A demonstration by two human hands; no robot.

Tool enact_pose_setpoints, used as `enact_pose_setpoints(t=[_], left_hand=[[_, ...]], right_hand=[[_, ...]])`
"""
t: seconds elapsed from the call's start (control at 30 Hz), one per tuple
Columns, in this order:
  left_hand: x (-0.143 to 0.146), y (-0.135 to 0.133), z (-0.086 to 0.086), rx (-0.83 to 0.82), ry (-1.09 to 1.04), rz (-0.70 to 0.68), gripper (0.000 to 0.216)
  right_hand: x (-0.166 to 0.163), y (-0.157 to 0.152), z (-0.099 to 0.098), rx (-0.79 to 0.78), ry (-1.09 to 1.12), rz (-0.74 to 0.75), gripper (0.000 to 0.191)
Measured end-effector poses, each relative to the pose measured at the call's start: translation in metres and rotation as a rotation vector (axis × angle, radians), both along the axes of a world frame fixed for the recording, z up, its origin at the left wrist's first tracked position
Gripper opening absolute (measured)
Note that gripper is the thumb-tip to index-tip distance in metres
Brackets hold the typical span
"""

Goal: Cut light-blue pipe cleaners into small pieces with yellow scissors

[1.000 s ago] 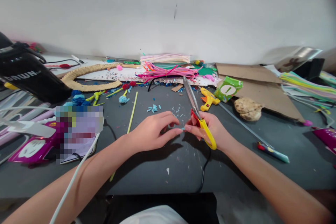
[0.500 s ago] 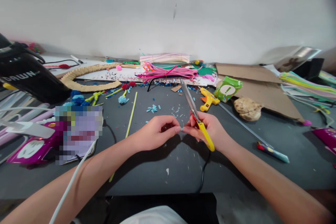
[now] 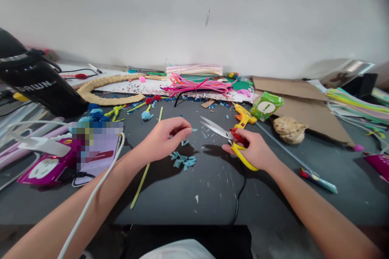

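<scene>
My left hand (image 3: 165,137) pinches a blue strip (image 3: 195,130) just left of the scissors (image 3: 223,132) my right hand (image 3: 253,149) curls around, their blades angled forward and left.

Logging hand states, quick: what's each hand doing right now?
Left hand: closed, pinching a small light-blue piece at the fingertips.
Right hand: closed, holding the scissors by their handles.

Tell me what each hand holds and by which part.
Right hand: the scissors, by their red and yellow handles. Left hand: a small light-blue piece, by one end.
</scene>
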State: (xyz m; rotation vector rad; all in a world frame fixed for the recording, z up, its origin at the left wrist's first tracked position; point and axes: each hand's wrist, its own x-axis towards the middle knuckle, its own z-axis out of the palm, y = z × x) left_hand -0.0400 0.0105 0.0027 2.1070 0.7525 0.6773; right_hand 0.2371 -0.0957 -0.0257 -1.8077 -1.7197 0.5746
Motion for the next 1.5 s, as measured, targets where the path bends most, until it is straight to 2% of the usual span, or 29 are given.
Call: enact_pose_setpoints(t=[0.13, 0.33, 1.5], left_hand=[[-0.0050, 0.0044, 0.0025, 0.142, 0.023, 0.021, 0.018], [-0.0076, 0.0041, 0.0029, 0.344, 0.032, -0.023, 0.009], [-0.0098, 0.0041, 0.0013, 0.409, 0.073, -0.086, 0.012]], right_hand=[[-0.0012, 0.0000, -0.0056, -0.008, -0.100, 0.049, 0.036], [-0.0020, -0.0002, -0.0054, 0.000, -0.155, 0.067, 0.041], [-0.0017, -0.0008, -0.0037, -0.026, -0.160, 0.097, 0.048]])
